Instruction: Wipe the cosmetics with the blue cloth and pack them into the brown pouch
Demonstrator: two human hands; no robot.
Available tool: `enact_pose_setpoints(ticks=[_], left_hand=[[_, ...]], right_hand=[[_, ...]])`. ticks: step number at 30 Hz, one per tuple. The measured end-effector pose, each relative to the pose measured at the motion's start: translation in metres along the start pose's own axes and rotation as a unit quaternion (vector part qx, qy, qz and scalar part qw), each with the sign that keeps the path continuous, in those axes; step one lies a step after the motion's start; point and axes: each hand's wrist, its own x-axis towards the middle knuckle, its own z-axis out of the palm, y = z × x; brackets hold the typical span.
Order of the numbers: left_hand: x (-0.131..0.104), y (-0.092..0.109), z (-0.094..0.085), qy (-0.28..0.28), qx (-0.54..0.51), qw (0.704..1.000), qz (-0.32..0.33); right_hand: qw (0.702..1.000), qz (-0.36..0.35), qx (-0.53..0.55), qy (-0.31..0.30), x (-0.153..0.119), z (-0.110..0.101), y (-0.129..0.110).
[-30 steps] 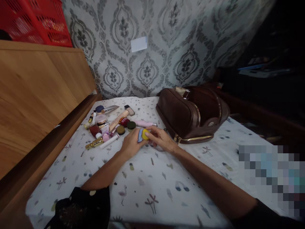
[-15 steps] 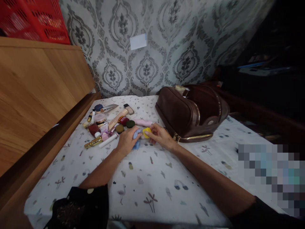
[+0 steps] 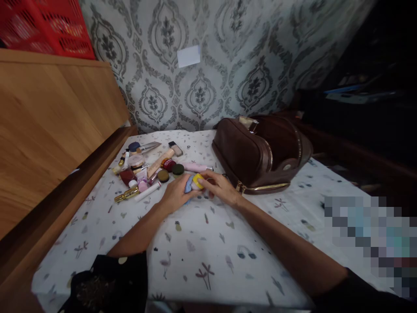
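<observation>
- Head view: both forearms seen stretched forward over the patterned tablecloth (image 3: 202, 243), hands brought together near the front left corner of the brown bag (image 3: 243, 150), taken as landmark.
- Left hand (image 3: 174, 193): held farther left of the bag, back of hand turned up, fingers curled; a blue cloth (image 3: 188, 185) is gripped, partly covered by the fingers.
- Right hand (image 3: 223, 187): held closer to the bag, just in front of its left end; wrist bent inward, thumb and fingers closed on a small yellow item (image 3: 197, 180).
- Yellow item: held between the two hands, left of the bag and well apart from it; blue cloth pressed against its left side. Lower part is hidden by fingers.
- Pink tube (image 3: 197, 167): laid behind the hands, left of the bag.
- Cosmetics pile (image 3: 143, 171): spread farther left of the bag, beyond the left hand.
</observation>
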Motion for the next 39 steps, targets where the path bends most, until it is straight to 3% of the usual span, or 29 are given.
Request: enact_pose_setpoints(ticks=[7, 15, 20, 23, 26, 31, 36, 39], left_hand=[[-0.001, -0.003, 0.003, 0.006, 0.021, 0.999, 0.035], [-0.004, 0.005, 0.006, 0.076, 0.072, 0.991, 0.085], [-0.004, 0.009, 0.004, 0.064, -0.006, 0.998, 0.028], [-0.002, 0.011, 0.001, 0.043, -0.113, 0.992, -0.029], [0.001, 0.009, 0.001, 0.038, -0.247, 0.966, -0.069], [0.005, 0.006, 0.007, 0.026, -0.428, 0.894, -0.129], [0.004, 0.007, 0.011, -0.018, -0.515, 0.836, -0.19], [0.003, 0.007, 0.011, -0.049, -0.503, 0.842, -0.191]], right_hand=[[1.0, 0.003, 0.028, 0.012, 0.003, -0.001, 0.01], [0.987, 0.057, 0.142, 0.053, 0.006, 0.004, 0.01], [0.971, 0.089, 0.217, 0.046, 0.002, 0.01, 0.003], [0.97, 0.061, 0.227, 0.054, 0.0, 0.011, 0.0], [0.981, 0.002, 0.185, 0.053, 0.0, 0.01, -0.003], [0.991, -0.06, 0.095, 0.068, 0.001, 0.006, -0.007], [0.987, -0.033, 0.139, 0.068, 0.0, 0.01, -0.008], [0.984, 0.0, 0.178, 0.028, 0.0, 0.012, -0.009]])
